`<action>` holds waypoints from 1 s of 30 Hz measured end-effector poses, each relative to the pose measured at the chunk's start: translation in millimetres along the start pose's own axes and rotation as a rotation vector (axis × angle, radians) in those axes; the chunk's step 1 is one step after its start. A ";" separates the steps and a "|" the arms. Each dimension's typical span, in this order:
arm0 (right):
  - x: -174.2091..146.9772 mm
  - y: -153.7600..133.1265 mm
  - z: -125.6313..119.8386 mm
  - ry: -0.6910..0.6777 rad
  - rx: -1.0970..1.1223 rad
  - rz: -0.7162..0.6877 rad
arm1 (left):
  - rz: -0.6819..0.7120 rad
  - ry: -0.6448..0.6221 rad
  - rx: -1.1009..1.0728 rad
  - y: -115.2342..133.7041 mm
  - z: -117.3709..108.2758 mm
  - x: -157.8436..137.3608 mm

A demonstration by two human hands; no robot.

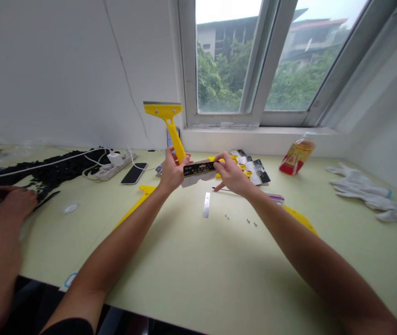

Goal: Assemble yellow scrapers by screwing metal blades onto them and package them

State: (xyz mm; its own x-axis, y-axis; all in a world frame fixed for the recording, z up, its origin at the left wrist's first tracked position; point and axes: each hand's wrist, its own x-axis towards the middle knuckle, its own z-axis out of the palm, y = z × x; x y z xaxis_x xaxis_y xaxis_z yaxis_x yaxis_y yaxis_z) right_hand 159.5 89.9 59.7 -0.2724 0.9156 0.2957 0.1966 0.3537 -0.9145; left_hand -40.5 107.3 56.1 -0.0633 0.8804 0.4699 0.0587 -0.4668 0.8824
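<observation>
My left hand [172, 171] is closed around the handle of a yellow scraper [164, 110], which stands upright with its metal blade edge at the top. My right hand [232, 174] pinches the right end of a black and white packaging card [201, 169]. The card's left end meets my left hand beside the handle. Below the card, a flat metal blade [206, 205] lies on the table. To its right are small nuts [227, 217] and two screws [252, 223]. A yellow handle [134, 209] lies partly behind my left forearm, and a yellow piece [301, 220] shows beyond my right forearm.
Several carded yellow scrapers [254, 171] lie behind my right hand. A bottle [296, 156] and white gloves [369, 190] are at right. On the left are a phone [134, 173], a power strip [116, 167], black scraps [62, 170] and another person's hands [10, 202].
</observation>
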 end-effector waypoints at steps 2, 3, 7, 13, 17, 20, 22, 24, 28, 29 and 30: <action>0.6 -0.2 1.2 -0.017 0.157 0.022 | -0.037 0.000 -0.039 -0.2 0.6 0.6; 0.6 -0.2 1.7 -0.022 0.213 0.021 | -0.055 -0.001 -0.060 -0.7 0.7 1.3; -1.2 -0.6 2.4 -0.073 0.296 -0.028 | -0.087 0.016 -0.114 -3.4 -0.3 5.2; -2.4 1.5 6.5 -0.163 0.076 -0.121 | -0.110 -0.011 -0.154 0.6 -0.1 6.7; -0.8 6.9 8.9 -0.047 -0.008 -0.097 | -0.012 -0.028 -0.125 7.6 0.3 3.6; -0.8 7.7 10.5 0.002 -0.009 -0.133 | 0.003 -0.030 -0.162 11.1 1.9 2.0; -1.7 5.7 11.9 0.036 0.013 -0.158 | -0.039 -0.064 -0.233 11.6 3.1 2.2; -2.9 2.6 13.1 0.075 0.027 -0.185 | -0.098 -0.115 -0.263 10.3 3.8 3.2; -4.1 -1.6 14.8 0.136 0.015 -0.216 | -0.118 -0.210 -0.170 4.1 2.9 5.0; -4.4 -1.9 15.8 0.143 0.027 -0.204 | -0.114 -0.233 -0.148 3.1 2.6 5.0; -4.8 -2.1 17.1 0.147 0.061 -0.183 | -0.119 -0.255 -0.140 2.9 2.6 4.7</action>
State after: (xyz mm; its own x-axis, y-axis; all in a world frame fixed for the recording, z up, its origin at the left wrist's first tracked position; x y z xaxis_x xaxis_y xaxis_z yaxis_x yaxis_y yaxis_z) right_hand 144.3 81.5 55.5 -0.1578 0.8568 0.4908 0.0985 0.5082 -0.8556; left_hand -38.0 110.3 60.8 0.1910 0.9139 0.3582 -0.0726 -0.3507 0.9336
